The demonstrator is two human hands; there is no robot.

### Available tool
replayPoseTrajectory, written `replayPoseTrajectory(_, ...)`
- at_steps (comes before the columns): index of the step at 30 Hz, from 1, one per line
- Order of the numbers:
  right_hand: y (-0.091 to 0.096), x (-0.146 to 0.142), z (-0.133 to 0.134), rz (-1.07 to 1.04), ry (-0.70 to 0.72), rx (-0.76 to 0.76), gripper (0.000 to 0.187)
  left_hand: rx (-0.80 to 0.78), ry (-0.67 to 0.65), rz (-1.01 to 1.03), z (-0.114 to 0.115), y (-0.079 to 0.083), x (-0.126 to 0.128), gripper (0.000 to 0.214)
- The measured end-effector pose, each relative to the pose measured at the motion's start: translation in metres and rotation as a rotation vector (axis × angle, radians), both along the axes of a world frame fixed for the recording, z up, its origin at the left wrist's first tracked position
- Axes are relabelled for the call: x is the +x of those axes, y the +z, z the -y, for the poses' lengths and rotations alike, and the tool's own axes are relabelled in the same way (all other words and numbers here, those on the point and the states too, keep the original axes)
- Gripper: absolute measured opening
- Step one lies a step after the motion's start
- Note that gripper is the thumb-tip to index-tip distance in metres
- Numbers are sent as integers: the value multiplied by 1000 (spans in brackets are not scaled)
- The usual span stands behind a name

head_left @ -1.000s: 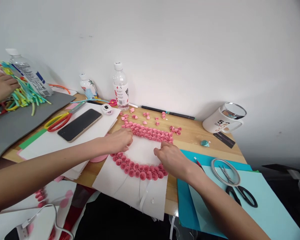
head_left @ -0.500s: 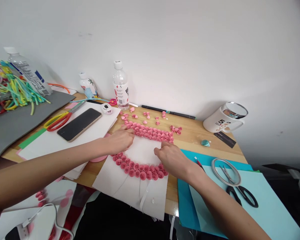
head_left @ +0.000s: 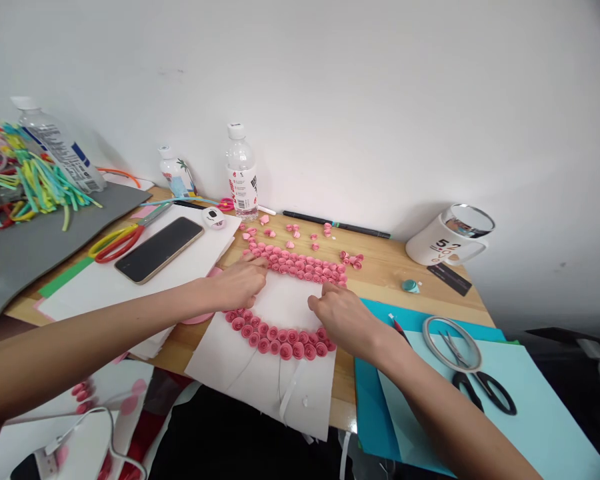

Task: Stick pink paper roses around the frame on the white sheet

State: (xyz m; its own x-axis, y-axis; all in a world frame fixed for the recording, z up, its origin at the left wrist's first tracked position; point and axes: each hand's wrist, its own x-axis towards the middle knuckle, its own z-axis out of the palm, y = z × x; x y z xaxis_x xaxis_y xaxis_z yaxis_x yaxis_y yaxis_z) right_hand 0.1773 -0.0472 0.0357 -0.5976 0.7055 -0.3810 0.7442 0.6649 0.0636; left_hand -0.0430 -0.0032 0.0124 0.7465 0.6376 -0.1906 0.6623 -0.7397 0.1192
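Observation:
A white sheet (head_left: 265,370) lies at the table's front edge with a ring of small pink paper roses (head_left: 280,339) glued on it. My left hand (head_left: 240,283) rests on the ring's left side, fingers curled and pressed on the roses by the upper row (head_left: 305,265). On the ring's right side, my right hand (head_left: 345,317) has its fingers bent in a pinch at the roses. What either hand holds is hidden. Loose pink roses (head_left: 300,233) lie scattered behind the sheet.
A phone (head_left: 159,249) and red-yellow scissors (head_left: 117,241) lie on white paper at left. Two bottles (head_left: 241,172) stand by the wall, a white mug (head_left: 447,241) at right. Black scissors (head_left: 483,387) and a tape ring (head_left: 450,343) lie on blue paper. Coloured strips (head_left: 35,183) lie on grey foam.
Another person's hand at the far left, over the coloured strips, has withdrawn out of view. My own hands have barely moved.

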Motion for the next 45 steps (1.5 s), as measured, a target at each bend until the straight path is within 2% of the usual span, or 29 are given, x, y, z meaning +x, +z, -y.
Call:
replayPoseTrajectory(3,0,0,0,-2,4,10,25,31,-16,2,1,-1,-1,25)
replayPoseTrajectory(10,-2,1,0,-14,9,20,24,-14,17,4,-1,4,-3,26)
replayPoseTrajectory(19,0,0,1,-1,6,6,25,-13,16,71,-4,3,-1,31)
replayPoseTrajectory(27,-1,0,1,-7,9,13,25,56,-1,-13,-5,3,3,31)
replayPoseTrajectory(35,-1,1,0,-6,12,11,22,5,0,98,-4,5,3,34)
replayPoseTrajectory(45,0,0,2,7,9,8,25,37,-8,26,-5,3,0,30)
